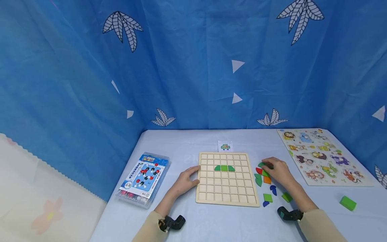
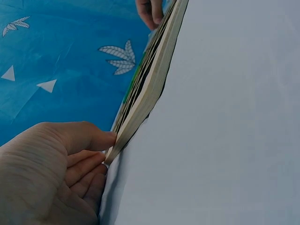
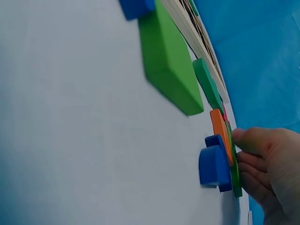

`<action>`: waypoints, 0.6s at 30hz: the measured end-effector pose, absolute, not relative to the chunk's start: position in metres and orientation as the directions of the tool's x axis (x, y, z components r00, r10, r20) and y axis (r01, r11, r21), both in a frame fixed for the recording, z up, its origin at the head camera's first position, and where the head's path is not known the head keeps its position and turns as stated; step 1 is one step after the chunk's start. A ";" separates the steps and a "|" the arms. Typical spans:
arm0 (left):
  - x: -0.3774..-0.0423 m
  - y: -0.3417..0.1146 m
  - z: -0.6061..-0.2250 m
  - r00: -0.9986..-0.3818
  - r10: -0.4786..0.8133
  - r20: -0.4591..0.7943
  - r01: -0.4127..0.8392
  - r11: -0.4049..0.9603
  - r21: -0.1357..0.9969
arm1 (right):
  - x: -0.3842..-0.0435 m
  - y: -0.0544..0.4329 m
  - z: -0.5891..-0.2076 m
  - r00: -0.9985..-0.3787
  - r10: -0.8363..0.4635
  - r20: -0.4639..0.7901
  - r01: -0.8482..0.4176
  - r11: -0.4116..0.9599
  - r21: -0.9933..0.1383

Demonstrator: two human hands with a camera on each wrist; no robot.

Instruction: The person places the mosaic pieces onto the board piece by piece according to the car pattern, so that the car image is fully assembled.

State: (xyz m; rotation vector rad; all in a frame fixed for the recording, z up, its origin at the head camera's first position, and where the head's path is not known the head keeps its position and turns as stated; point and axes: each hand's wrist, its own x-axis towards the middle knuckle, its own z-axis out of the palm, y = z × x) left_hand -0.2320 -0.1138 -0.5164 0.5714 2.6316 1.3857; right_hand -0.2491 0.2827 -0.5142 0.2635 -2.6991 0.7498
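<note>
A wooden grid board (image 1: 227, 198) lies on the table, holding a green row: a square (image 1: 224, 168) between two rounded pieces. My left hand (image 1: 185, 181) touches the board's left edge, its thumb on the rim in the left wrist view. My right hand (image 1: 278, 170) is over loose pieces right of the board, thumb and fingertips around a dark green rounded piece (image 1: 261, 164), partly hidden. Beside it lie a red piece (image 1: 258, 170), an orange square (image 1: 267, 180) and a dark green piece (image 1: 258, 182). Nearer me are blue pieces (image 1: 273, 190) and a green square (image 1: 267, 198).
Behind the board lies a small picture card (image 1: 225, 146) showing a coloured pattern. A boxed molecule model set (image 1: 143, 179) is at the left. An animal puzzle board (image 1: 325, 158) lies at the right, with a green block (image 1: 348, 203) in front. Blue curtain surrounds the table.
</note>
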 end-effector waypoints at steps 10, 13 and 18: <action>-0.232 -0.113 -0.516 -0.921 0.381 0.078 0.279 0.509 0.814 | -0.247 0.282 -0.512 -0.944 -0.083 0.319 -0.238 0.840 -0.488; -0.232 -0.113 -0.516 -0.922 0.380 0.074 0.277 0.514 0.812 | -0.246 0.281 -0.511 -0.947 -0.084 0.311 -0.235 0.839 -0.490; -0.231 -0.113 -0.516 -0.923 0.377 0.071 0.273 0.515 0.812 | -0.246 0.276 -0.501 -0.939 -0.095 0.329 -0.261 0.820 -0.509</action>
